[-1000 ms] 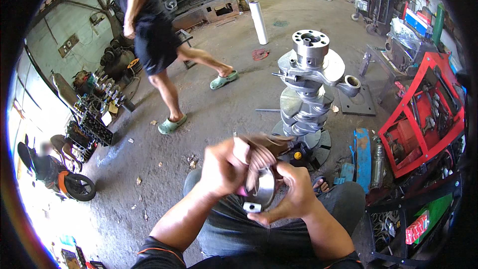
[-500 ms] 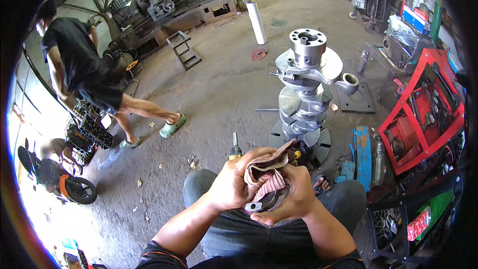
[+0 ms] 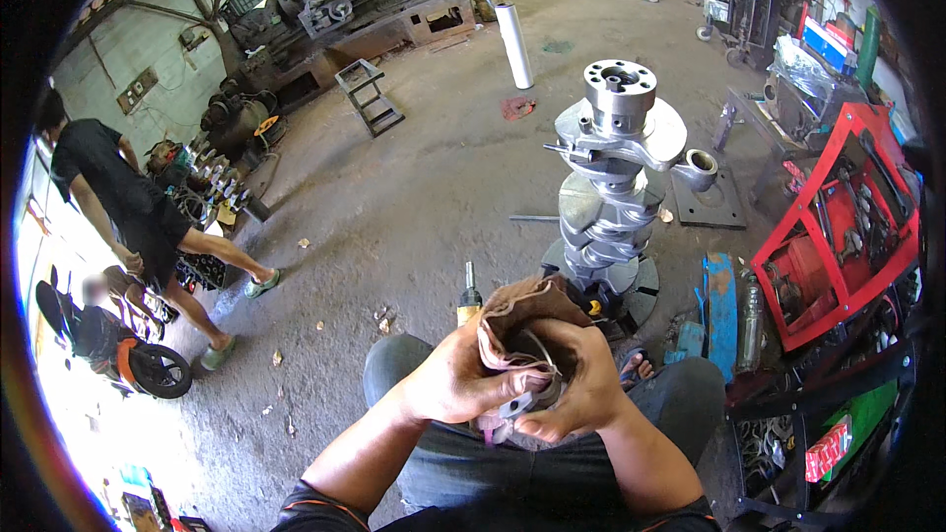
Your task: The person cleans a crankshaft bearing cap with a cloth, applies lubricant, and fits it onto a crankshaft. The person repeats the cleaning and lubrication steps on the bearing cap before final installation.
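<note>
Over my lap, my left hand (image 3: 448, 374) and my right hand (image 3: 583, 379) are both closed round one bundle. It is a brown rag (image 3: 507, 310) folded about a curved metal part (image 3: 516, 404) with a hole in its end, perhaps a bearing cap. My left hand grips the rag, its thumb laid across the metal. The right hand clasps the metal part from the other side; its fingers are partly inside the rag. Most of the part is hidden. Just beyond stands a shiny crankshaft (image 3: 601, 207), upright on a round base, with a connecting rod (image 3: 698, 167) sticking out at its right.
A power tool (image 3: 469, 296) stands beyond my left knee. To the right are a red tool rack (image 3: 778, 271), a blue metal piece (image 3: 722, 310) and a black shelf (image 3: 788, 394). A person (image 3: 128, 207) walks at the left near a motorbike (image 3: 148, 369). A lathe (image 3: 365, 25) stands far back.
The rag has been turned and spread into an open fold, and my left thumb has come over the metal part. The person at the left has walked farther left.
</note>
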Demonstrator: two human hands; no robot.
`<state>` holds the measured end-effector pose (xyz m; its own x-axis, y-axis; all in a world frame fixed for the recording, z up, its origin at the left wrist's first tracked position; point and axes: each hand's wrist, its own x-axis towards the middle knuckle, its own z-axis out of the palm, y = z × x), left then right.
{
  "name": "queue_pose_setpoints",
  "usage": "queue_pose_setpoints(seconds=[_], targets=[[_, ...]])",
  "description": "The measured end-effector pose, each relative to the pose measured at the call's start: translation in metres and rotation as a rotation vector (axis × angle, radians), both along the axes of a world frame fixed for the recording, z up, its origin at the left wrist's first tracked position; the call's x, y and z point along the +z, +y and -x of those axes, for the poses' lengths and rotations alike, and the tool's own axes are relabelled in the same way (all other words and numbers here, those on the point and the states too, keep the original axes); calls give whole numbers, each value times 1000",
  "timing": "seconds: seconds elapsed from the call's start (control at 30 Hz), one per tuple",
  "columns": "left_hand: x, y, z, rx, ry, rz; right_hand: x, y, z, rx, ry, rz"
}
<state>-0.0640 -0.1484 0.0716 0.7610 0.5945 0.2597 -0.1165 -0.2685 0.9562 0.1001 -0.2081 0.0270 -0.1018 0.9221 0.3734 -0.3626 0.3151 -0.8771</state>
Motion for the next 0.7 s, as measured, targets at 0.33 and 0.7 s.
queue_pose_setpoints(seconds=[0.33, 0.7], targets=[[-2, -10, 10, 533, 202, -509, 2, -11, -4, -189, -192, -127], [-3, -45, 12, 230, 313, -938, -4, -6, -20, -329, -128, -275]])
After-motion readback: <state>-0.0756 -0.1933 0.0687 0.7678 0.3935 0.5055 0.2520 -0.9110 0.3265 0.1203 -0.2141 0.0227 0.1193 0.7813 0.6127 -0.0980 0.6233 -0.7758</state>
